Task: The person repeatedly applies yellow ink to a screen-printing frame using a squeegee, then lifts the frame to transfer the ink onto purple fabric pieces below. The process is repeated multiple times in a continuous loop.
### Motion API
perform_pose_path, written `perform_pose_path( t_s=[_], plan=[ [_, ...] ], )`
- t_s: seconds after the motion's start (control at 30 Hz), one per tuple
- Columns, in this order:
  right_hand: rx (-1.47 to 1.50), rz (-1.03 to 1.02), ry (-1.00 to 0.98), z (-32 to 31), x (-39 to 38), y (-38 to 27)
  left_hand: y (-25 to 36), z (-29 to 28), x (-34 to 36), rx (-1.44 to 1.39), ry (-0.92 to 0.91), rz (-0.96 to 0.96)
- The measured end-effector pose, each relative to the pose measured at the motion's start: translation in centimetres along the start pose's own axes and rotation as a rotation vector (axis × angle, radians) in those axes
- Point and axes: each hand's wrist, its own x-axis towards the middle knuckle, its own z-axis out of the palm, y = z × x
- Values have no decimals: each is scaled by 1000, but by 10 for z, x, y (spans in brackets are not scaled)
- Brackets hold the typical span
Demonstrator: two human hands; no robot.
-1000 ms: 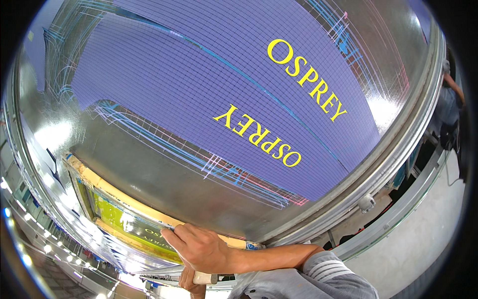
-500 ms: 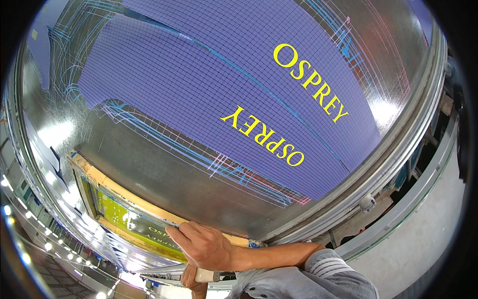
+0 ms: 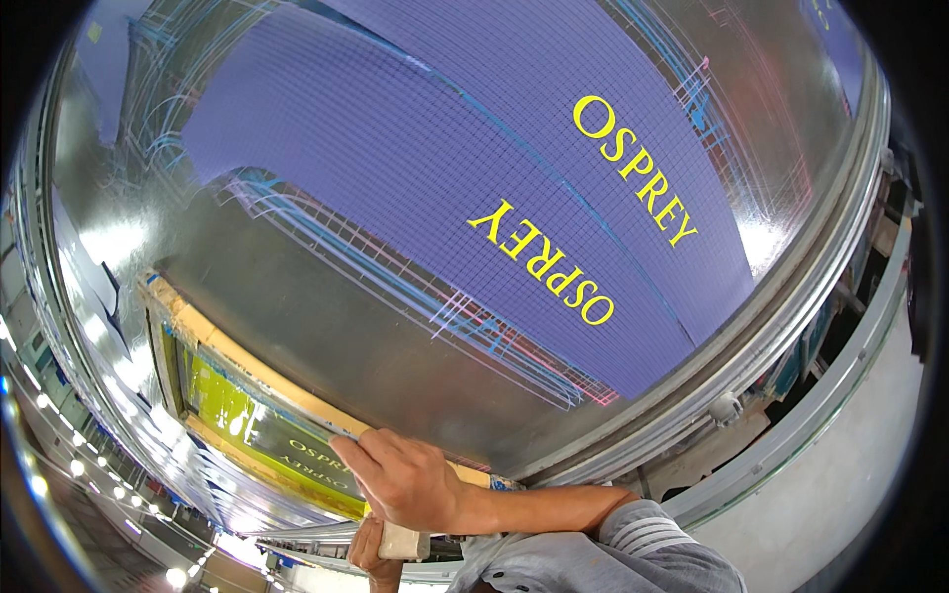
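Note:
My right hand (image 3: 410, 481) is closed over the wooden top rail of a screen-printing frame (image 3: 247, 371). The frame stands tilted at the lower left, its yellow-green mesh bearing lettering and white glare. Below the right hand, my left hand (image 3: 366, 547) is closed around a pale, block-like squeegee (image 3: 403, 541), partly hidden behind the right hand and frame. Ahead lies a large purple-blue gridded fabric panel (image 3: 395, 148) with two lines of bright yellow printed lettering (image 3: 633, 168), one upside down to the other. Neither hand touches the panel.
A shiny dark tabletop (image 3: 326, 336) carries blue, pink and white ink lines around the panel. A metal rail (image 3: 791, 306) with a clamp-like knob (image 3: 728, 409) edges the table on the right. More purple panels lie at the far left and upper right.
The view has shifted slightly, so the panel appears a little further right. My left hand and squeegee appear slightly further left and up. The right hand keeps hold of the frame.

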Motion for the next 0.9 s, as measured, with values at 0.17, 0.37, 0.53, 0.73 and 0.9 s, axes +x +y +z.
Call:
perform_pose_path(
  t_s=[0.17,0.37,0.53,0.73,0.9],
  plan=[
    [-115,29,18,-1,-21,-46,5,-26,-29,-16,3,62],
    [-61,-11,41,-17,-35,-56,8,-28,-62,49,22,17],
    [-11,-3,61,-41,-32,-38,33,-14,-50,70,11,36],
    [54,-2,46,-72,-27,-17,64,9,-46,71,-16,-17],
    [71,23,-18,-79,-32,-15,75,15,-48,60,-23,-2]
  ],
)
